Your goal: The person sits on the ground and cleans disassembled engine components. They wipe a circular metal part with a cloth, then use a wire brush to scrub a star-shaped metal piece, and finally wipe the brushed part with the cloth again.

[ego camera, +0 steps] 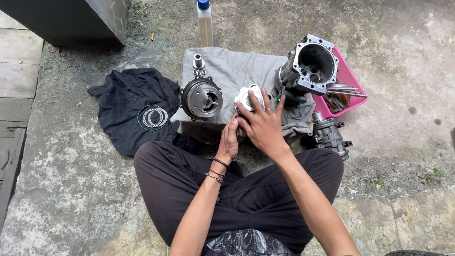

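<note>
The head view is looking down on a person sitting cross-legged on the concrete floor (71,180), working at a low block draped in a grey cloth (237,71). Both hands are meeting over the small round silvery metal plate with lobed edges (246,96), which is lying near the middle of the cloth, at its near edge.

The right hand (263,124) is reaching forward with its fingers (250,101) spread apart and draped over the near right side of the plate, touching it rather than clamped on it. The left hand (229,140) is tucked just beneath, wrist bent, its fingers curled together against the right palm; whether they are pinching anything I cannot tell.

To handle such a part well, I would judge that it wants lifting level by its rim, with oily fingertips kept off the machined face.

Just left of the plate the dark round metal housing with a pale centre (201,98) is resting on the cloth, and to the right the large grey cast cylinder body (308,68) is lying tilted, its open bore facing up. Farther left, thin metal rings (152,117) are lying on a black rag (132,104).
</note>
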